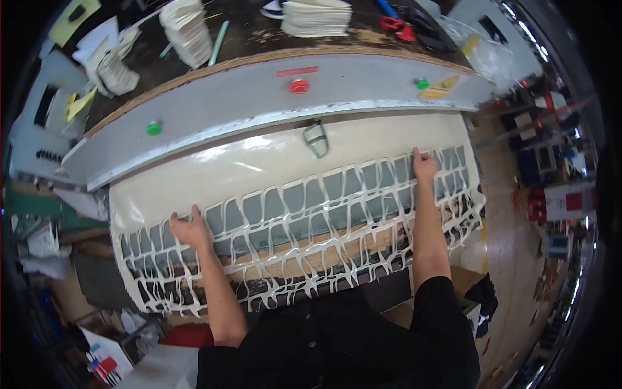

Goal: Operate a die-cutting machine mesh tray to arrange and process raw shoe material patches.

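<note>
A wide cream-coloured sheet (194, 175) lies on the work surface before me, smooth and glossy in its far part. Its near part is a lattice of cut-out openings (327, 214), which sags over the near edge in loose strips. My left hand (189, 228) grips the lattice at the left, thumb and forefinger apart; its other fingers are partly hidden. At the right, farther forward, my right hand (425, 166) is closed on the lattice's upper border. Between the hands, near the machine's beam, a green-grey cutting die (316, 139) rests on the uncut part.
A grey machine beam (246, 84) crosses beyond the sheet, with a red button (299, 86) and green buttons (154, 128). On its dark top stand stacks of cream cut pieces (316, 17) and red-handled scissors (396, 27). A cardboard box (463, 280) sits low at the right.
</note>
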`<state>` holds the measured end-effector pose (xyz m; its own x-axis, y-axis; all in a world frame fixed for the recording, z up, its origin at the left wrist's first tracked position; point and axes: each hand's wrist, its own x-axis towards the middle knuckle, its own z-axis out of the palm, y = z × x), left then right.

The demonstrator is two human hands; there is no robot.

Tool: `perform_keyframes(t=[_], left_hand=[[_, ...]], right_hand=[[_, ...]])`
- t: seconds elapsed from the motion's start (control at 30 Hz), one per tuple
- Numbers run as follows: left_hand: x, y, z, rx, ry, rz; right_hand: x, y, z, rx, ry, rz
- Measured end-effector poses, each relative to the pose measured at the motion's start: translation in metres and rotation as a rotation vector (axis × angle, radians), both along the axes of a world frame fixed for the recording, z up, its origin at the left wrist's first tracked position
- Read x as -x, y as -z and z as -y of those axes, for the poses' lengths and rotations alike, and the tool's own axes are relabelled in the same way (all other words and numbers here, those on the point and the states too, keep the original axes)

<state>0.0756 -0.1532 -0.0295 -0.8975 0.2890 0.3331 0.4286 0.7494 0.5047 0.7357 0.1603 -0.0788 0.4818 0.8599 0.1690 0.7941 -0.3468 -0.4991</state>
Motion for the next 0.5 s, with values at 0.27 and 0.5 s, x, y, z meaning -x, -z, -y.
perform_keyframes(t=[0.27, 0.5], left_hand=[[-0.061, -0.020, -0.064, -0.206, -0.062, 0.411], [-0.013, 0.031, -0.058, -0.298, -0.202, 0.664]], right_hand=[[-0.110, -0.042, -0.019, 0.074, 0.222, -0.837], [-0.130, -0.054, -0.026, 0.208, 0.277, -1.094]])
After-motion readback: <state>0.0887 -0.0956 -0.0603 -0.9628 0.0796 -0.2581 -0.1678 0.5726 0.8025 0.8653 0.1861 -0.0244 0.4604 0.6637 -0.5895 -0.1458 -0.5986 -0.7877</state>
